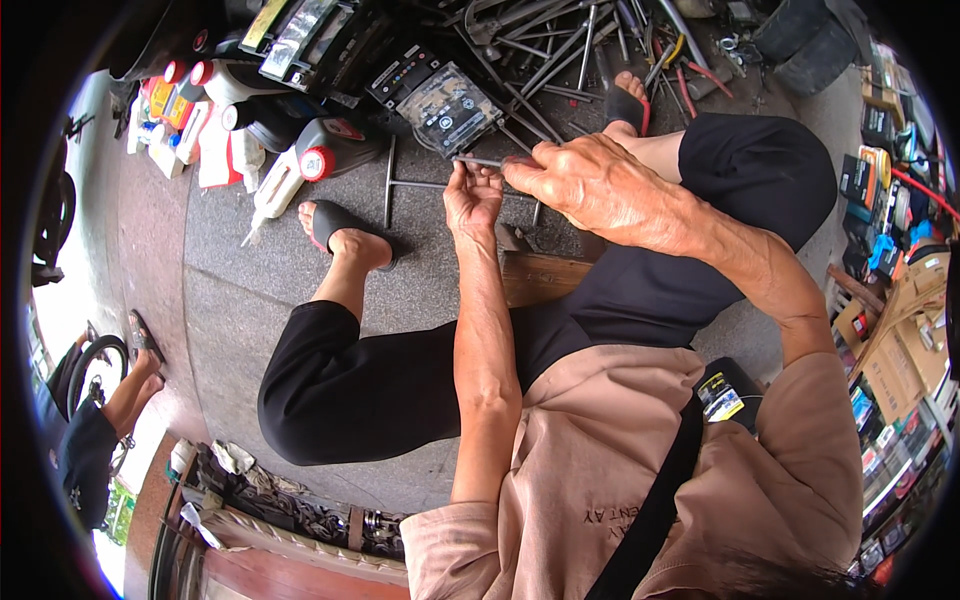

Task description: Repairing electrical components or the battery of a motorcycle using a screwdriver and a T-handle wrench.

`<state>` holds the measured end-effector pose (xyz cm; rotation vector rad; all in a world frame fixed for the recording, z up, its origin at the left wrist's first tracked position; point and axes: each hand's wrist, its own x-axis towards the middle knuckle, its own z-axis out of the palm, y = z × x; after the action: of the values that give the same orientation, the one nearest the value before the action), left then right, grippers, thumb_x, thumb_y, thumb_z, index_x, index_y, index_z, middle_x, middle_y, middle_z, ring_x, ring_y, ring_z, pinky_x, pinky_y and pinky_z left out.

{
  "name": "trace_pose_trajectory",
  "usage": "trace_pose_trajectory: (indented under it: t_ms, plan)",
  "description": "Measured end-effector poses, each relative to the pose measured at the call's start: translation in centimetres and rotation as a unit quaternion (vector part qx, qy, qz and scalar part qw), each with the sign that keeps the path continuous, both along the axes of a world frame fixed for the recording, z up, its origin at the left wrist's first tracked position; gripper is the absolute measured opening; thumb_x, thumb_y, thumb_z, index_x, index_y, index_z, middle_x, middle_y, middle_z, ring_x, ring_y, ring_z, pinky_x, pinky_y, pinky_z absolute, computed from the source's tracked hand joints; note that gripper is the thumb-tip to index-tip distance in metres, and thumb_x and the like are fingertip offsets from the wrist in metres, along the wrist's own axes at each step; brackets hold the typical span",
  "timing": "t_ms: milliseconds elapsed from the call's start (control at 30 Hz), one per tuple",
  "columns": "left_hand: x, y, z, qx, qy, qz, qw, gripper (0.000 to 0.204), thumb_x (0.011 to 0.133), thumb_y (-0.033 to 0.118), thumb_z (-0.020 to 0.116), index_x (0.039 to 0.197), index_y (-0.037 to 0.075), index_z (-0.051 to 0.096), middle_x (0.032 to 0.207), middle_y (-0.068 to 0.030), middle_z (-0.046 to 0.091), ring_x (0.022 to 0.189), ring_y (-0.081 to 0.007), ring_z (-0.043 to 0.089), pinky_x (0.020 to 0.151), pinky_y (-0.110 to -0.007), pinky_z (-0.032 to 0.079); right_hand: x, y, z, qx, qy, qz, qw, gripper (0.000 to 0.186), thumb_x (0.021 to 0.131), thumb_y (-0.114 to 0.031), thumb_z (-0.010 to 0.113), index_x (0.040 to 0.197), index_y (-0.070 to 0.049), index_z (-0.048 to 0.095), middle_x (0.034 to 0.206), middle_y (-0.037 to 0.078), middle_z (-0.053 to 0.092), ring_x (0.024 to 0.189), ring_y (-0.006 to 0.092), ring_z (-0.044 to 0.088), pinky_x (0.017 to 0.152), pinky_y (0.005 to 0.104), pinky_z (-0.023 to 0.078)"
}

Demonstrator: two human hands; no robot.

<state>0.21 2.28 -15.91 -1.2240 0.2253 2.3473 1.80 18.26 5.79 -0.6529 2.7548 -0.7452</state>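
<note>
My left hand (pixel 472 198) and my right hand (pixel 585 183) meet over the grey floor, both pinching a thin metal rod-like tool (pixel 480 160) held level between them. The left fingers grip its left end, the right fingers close on its right end. Just beyond the tool lies a small black battery with a clear cover (pixel 447 108). A T-shaped metal wrench (pixel 400 185) lies on the floor under my left hand. I sit low on a wooden stool (pixel 540 275), knees apart, in black trousers and sandals.
Several long steel tools (pixel 560 55) are piled at the top. Oil bottles and cans (pixel 240 130) stand at the upper left. A tyre (pixel 800 45) sits top right, boxed parts (pixel 890 330) line the right. Another person (pixel 100 420) crouches by a wheel at the left.
</note>
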Motion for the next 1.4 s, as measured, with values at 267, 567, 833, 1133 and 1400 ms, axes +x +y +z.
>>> trace_pose_trajectory:
  t_ms: [267, 567, 833, 1133, 1400]
  plan:
    - [0.0, -0.1, 0.0, 0.018, -0.017, 0.006, 1.0, 0.012, 0.088, 0.015, 0.054, 0.089, 0.005, 0.06, 0.08, -0.0041, 0.065, 0.071, -0.0152, 0.059, 0.064, -0.031, 0.047, 0.3, 0.3, -0.7, 0.005, 0.037, 0.002, 0.999, 0.029, 0.076, -0.001, 0.058, 0.104, 0.0, 0.056, 0.074, 0.015, 0.057, 0.066, 0.0283, 0.062, 0.058, 0.0363, 0.05]
    - [0.1, -0.3, -0.4, 0.01, -0.026, -0.004, 1.0, 0.012, 0.088, 0.015, 0.055, 0.086, 0.004, 0.06, 0.078, -0.0059, 0.065, 0.07, -0.0171, 0.061, 0.064, -0.032, 0.049, -0.1, 0.2, 0.5, -0.007, -0.008, -0.006, 1.0, 0.015, 0.075, -0.001, 0.056, 0.09, 0.001, 0.056, 0.069, 0.014, 0.055, 0.067, 0.0288, 0.059, 0.061, 0.0391, 0.047]
    - [-0.1, 0.0, 0.0, -0.009, -0.016, -0.017, 1.0, 0.013, 0.087, 0.016, 0.055, 0.086, 0.004, 0.06, 0.08, -0.0061, 0.065, 0.072, -0.0177, 0.06, 0.065, -0.032, 0.049, 0.0, 0.0, 0.4, -0.015, -0.014, -0.016, 1.0, 0.015, 0.075, 0.0, 0.057, 0.09, 0.002, 0.055, 0.073, 0.017, 0.056, 0.07, 0.031, 0.061, 0.063, 0.0397, 0.049]
    - [0.0, -0.4, -1.0, -0.03, -0.001, -0.028, 0.999, 0.015, 0.086, 0.018, 0.057, 0.088, 0.004, 0.059, 0.079, -0.0057, 0.064, 0.074, -0.018, 0.06, 0.065, -0.032, 0.048, -0.1, -0.5, -0.2, 0.004, 0.036, -0.004, 0.999, 0.03, 0.075, 0.0, 0.058, 0.105, -0.001, 0.055, 0.076, 0.014, 0.054, 0.066, 0.0283, 0.061, 0.058, 0.0352, 0.05]
    - [0.7, 1.2, 2.2, -0.458, 0.177, -0.077, 0.868, 0.031, 0.079, -0.001, 0.055, 0.108, -0.01, 0.05, 0.085, -0.0118, 0.059, 0.067, -0.0162, 0.059, 0.056, -0.024, 0.049, -1.2, -1.4, -0.7, -0.028, 0.02, 0.0, 0.999, 0.026, 0.073, -0.001, 0.058, 0.097, 0.004, 0.051, 0.094, 0.021, 0.051, 0.071, 0.0292, 0.062, 0.06, 0.0366, 0.05]
